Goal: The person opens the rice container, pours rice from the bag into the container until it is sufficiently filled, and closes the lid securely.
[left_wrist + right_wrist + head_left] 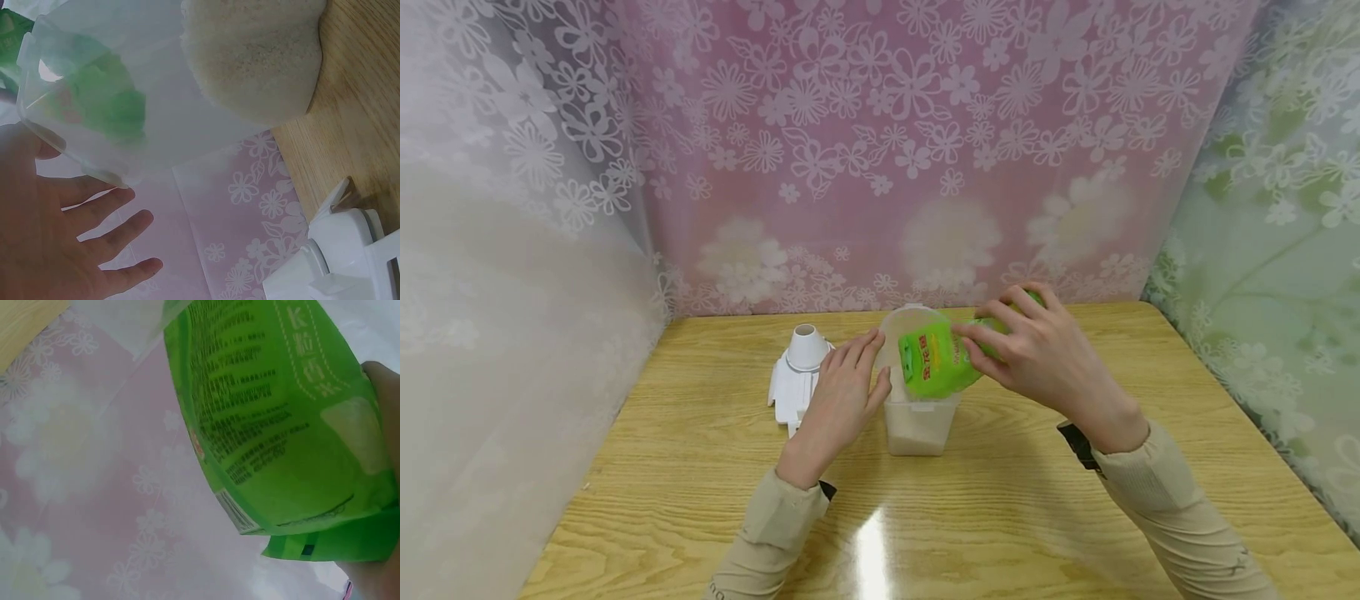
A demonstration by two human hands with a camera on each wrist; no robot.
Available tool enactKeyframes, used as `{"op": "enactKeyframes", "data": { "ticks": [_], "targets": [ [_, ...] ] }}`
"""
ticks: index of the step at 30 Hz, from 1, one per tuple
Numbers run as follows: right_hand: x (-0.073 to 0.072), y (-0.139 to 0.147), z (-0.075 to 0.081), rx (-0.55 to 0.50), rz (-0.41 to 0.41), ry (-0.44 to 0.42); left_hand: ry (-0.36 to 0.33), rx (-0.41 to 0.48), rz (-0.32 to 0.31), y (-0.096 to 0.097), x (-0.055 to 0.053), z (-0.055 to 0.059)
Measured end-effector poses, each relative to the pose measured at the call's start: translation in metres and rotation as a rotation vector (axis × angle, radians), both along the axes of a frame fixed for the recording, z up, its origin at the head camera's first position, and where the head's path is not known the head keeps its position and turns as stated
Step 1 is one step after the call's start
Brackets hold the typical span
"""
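My right hand (1037, 350) grips the closed end of a green rice bag (940, 360) and holds it tilted, its mouth down inside a translucent plastic container (922, 429). White rice (256, 62) lies in the container's lower part, seen through the wall in the left wrist view. My left hand (842, 387) is at the container's left rim, its fingers spread and fairly straight, with the fingertips right at the rim. Printed text and a barcode show on the bag (281, 425) in the right wrist view.
A white plastic lid-like part with a cone-shaped spout (807, 348) lies on the wooden table (700, 500), left of the container and partly behind my left hand. Flowered curtains (880, 150) hang at the table's back and along both sides.
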State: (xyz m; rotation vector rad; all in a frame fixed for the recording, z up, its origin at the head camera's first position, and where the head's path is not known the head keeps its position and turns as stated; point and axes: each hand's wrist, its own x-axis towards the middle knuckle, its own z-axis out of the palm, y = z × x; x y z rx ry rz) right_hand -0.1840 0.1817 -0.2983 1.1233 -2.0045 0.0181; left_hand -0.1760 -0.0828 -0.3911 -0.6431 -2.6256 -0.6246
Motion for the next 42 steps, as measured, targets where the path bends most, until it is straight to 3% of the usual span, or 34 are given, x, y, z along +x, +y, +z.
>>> {"op": "enactKeyframes", "data": {
  "ticks": [5, 14, 28, 42],
  "targets": [
    [-0.0008, -0.0001, -0.0007, 0.013, -0.008, -0.030, 0.003, -0.001, 0.002, -0.0001, 0.0003, -0.0003],
    [-0.0009, -0.0007, 0.0027, -0.038, -0.007, -0.003, 0.016, -0.004, -0.001, 0.0001, 0.0007, 0.0003],
    [-0.0023, 0.0014, 0.0061, -0.020, -0.021, 0.005, -0.009, -0.003, 0.002, -0.0002, 0.0002, 0.0012],
    [0.0029, -0.0012, 0.0090, 0.091, 0.024, 0.001, -0.028, -0.005, 0.009, 0.0001, -0.0005, 0.0000]
  ]
}}
